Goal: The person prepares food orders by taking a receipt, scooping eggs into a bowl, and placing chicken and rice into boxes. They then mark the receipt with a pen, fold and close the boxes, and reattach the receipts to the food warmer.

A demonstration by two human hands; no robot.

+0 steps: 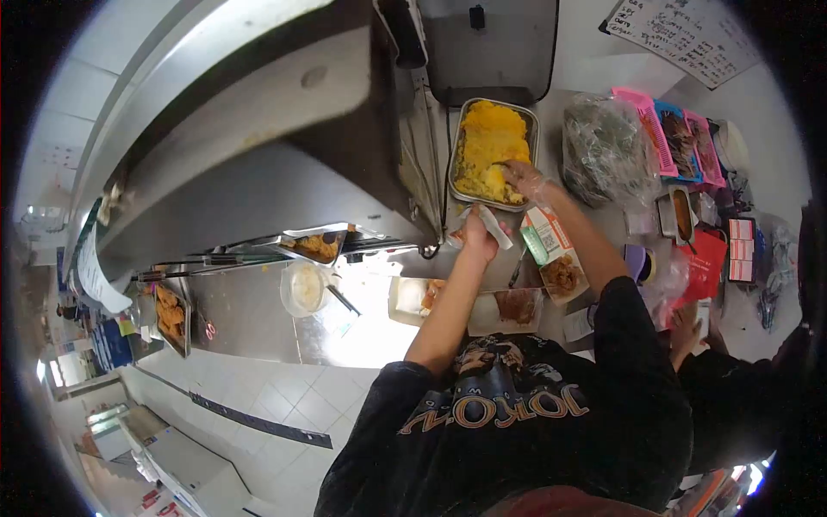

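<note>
A metal tray [491, 121] of yellow food stands at the top centre. My right hand [522, 178], in a clear plastic glove, reaches over the tray's lower right part with its fingers closed at the yellow food. Just below the tray, my left hand [479, 234] is closed around a piece of white paper [497, 226]. Below and to the right, an open carton [544, 237] with orange and green print holds brown fried food [562, 276]. Two more open boxes, one with rice [409, 295] and one with reddish-brown food [517, 305], lie close to my body.
A large plastic bag [607, 151] and pink and blue baskets [679, 138] stand on the right. A co-worker's hand [687, 332] holds a white object at the lower right. A round tub [304, 289] and a tray of fried food [170, 319] are on the left.
</note>
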